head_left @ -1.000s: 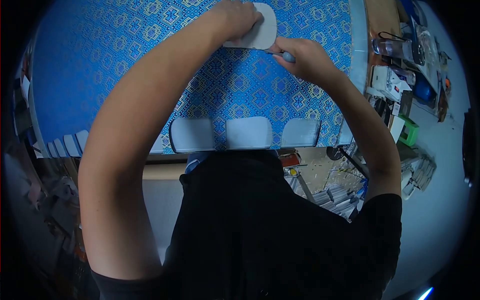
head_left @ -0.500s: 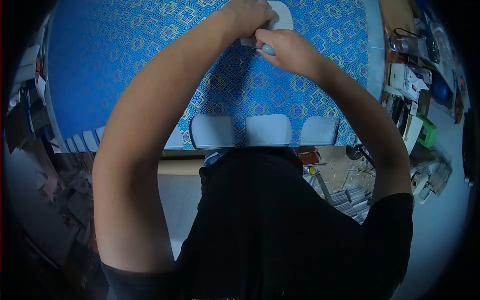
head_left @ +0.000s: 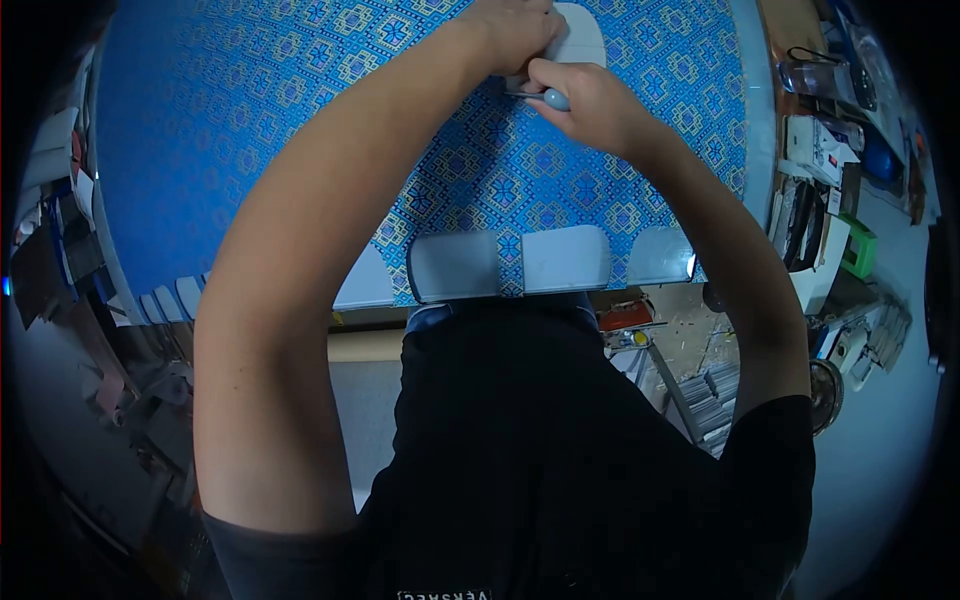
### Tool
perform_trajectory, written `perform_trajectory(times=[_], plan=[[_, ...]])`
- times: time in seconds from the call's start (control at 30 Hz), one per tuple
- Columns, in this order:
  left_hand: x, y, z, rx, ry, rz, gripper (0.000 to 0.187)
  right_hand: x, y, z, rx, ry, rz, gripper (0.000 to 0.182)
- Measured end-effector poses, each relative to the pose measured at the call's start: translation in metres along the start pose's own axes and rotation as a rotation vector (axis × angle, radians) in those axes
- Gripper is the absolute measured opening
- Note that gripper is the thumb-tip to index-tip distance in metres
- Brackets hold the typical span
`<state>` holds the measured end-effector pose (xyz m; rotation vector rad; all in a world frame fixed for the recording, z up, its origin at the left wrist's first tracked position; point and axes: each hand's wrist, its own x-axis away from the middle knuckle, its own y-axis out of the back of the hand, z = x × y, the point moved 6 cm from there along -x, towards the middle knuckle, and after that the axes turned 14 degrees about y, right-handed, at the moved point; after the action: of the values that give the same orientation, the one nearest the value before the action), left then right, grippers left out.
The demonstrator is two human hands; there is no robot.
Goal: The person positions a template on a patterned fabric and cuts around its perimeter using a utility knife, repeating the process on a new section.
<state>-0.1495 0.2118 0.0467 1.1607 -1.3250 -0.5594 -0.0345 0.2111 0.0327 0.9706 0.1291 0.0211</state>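
pale rounded pads (head_left: 566, 257) are lining the near edge of the blue patterned cloth (head_left: 560, 185), lying between the person's body and the work. a green frame (head_left: 860, 248) and a clear container (head_left: 800, 78) are sitting off to the right. both arms are reaching far forward, the left forearm crossing over the cloth. the left hand (head_left: 512, 35) is resting on the white panel (head_left: 585, 38) at the far side, its exact finger opening impossible to tell. the right hand (head_left: 590, 105) is closing around the blue-grey handled tool (head_left: 556, 99) beside the panel. grey strips (head_left: 715, 390) are lying below the table.
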Motion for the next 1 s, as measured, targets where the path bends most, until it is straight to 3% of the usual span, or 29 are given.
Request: perform_trajectory(times=[0.17, 0.23, 0.33, 0.53, 0.73, 1.0], plan=[[-0.005, -0.003, 0.005, -0.025, -0.094, 0.016, 0.061, 0.016, -0.01, 0.031, 0.09, -0.105, -0.225, 0.018], [-0.008, -0.002, 0.005, -0.034, -0.14, 0.031, 0.06, 0.022, -0.014, 0.039, 0.033, -0.401, -0.315, 0.016], [-0.01, -0.005, 0.004, -0.045, -0.203, 0.065, 0.06, 0.016, -0.019, 0.061, 0.054, -0.627, -0.426, 0.017], [-0.017, -0.008, -0.001, -0.071, -0.259, 0.129, 0.059, 0.003, -0.029, 0.077, 0.115, -0.898, -0.535, 0.019], [-0.02, -0.012, -0.015, -0.096, -0.278, 0.168, 0.059, -0.009, -0.023, 0.08, 0.124, -1.041, -0.507, 0.02], [-0.024, -0.018, -0.012, -0.133, -0.286, 0.175, 0.058, -0.017, -0.02, 0.078, 0.145, -1.081, -0.497, 0.021]])
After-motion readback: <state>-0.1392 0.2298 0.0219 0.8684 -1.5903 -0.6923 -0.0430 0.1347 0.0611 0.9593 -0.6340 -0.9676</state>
